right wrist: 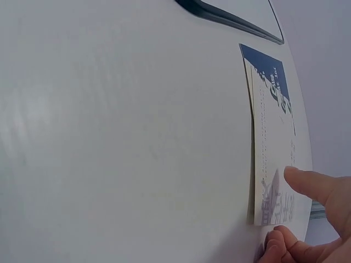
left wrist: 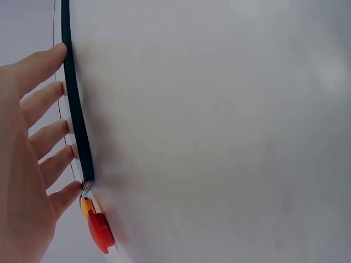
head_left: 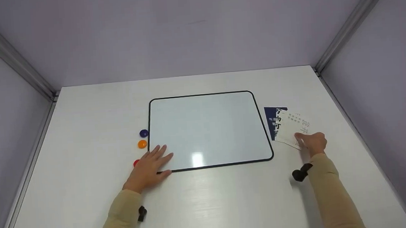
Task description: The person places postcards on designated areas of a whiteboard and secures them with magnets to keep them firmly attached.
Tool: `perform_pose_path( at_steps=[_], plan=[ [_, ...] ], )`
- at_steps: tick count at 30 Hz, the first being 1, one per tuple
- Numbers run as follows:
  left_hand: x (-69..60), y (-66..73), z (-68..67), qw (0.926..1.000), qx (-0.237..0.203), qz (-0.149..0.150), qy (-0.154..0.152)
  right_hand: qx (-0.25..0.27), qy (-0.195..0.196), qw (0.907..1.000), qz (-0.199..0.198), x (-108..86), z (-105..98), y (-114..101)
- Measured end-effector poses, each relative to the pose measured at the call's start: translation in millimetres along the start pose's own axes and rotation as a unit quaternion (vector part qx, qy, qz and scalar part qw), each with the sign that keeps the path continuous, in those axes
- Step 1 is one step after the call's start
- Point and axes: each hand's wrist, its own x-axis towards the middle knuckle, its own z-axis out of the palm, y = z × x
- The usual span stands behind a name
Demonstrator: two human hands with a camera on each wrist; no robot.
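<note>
Resting on board [head_left: 207, 128]: left hand [head_left: 149, 169], fingers spread, at 8 o'clock.
Cards [head_left: 291, 125]: on table [head_left: 66, 155], at board's 3 o'clock.
Right hand [head_left: 314, 142]: thumb over cards, fingers curled; cannot tell if gripping.

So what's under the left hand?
Seen from above, the left hand covers the near left corner of the whiteboard and part of a red magnet, whose edge peeks out. Anything else beneath is hidden, so I can't tell.
</note>
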Motion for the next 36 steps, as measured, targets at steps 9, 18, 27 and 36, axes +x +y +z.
perform_pose_path(
  at_steps=[9,18,27,36],
  plan=[
    [-1.6,0.2,-0.9,1.0,-0.002,-0.002,0.002,0.027,0.002,0.9996,-0.01,-5.9,3.6,-4.9],
    [-2.6,1.4,-0.4,1.0,-0.002,-0.001,0.001,0.043,0.013,0.999,0.007,-7.8,6.1,-4.8],
    [-2.3,1.7,-0.2,1.0,-0.002,-0.002,-0.002,0.079,0.024,0.9965,0.01,-5.1,2.7,-1.9],
    [-1.5,4.2,-0.8,0.9999,-0.016,-0.004,-0.005,0.186,0.019,0.9812,0.046,0.2,-6.6,-4.5]
  ],
)
